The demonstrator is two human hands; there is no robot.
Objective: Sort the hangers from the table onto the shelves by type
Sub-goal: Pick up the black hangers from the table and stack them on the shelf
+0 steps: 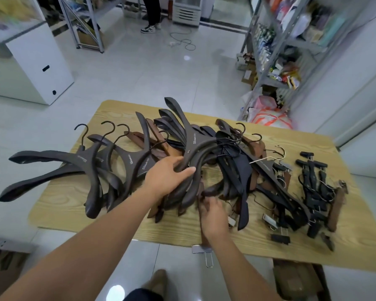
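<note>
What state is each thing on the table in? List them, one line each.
Left hand: fingers closed around the arm of a dark brown hanger, gripping it.
Right hand: fingers on a hanger end at the pile's near edge; grip unclear.
Dark wide-shouldered hangers: heaped, overlapping, hooks pointing away.
Black clip hangers: tangled heap at the right end.
Clip hanger: overhanging the near edge.
Table: covered with unsorted hangers.
</note>
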